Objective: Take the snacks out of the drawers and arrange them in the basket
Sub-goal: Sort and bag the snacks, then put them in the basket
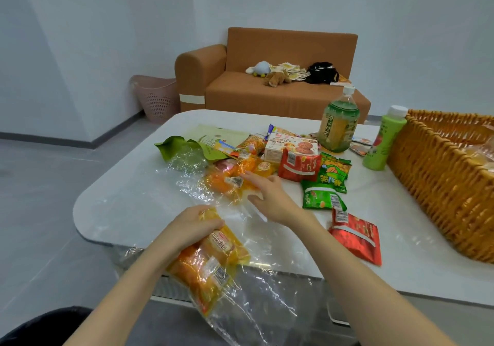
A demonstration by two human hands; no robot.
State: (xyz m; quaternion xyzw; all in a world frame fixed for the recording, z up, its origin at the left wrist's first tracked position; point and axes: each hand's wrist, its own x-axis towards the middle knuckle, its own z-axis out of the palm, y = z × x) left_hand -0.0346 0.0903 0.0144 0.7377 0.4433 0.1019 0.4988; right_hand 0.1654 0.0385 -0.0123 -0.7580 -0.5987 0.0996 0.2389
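Observation:
My left hand (193,221) grips the top of an orange snack packet in clear wrap (211,263), held over the white table's (128,212) near edge. My right hand (267,193) reaches into a pile of orange packets (235,177) in the middle of the table, fingers touching them and thumb spread. Red packets (357,234) (298,166), green packets (324,198) (335,170) and a cookie box (292,146) lie around. The woven basket (438,182) stands at the right, with something pale partly visible inside.
Two green drink bottles (338,124) (382,140) stand beside the basket. A green bag (184,146) and clear plastic sheet (149,190) lie on the table's left part. Behind are an orange sofa (240,89) with toys and a pink bin (157,97).

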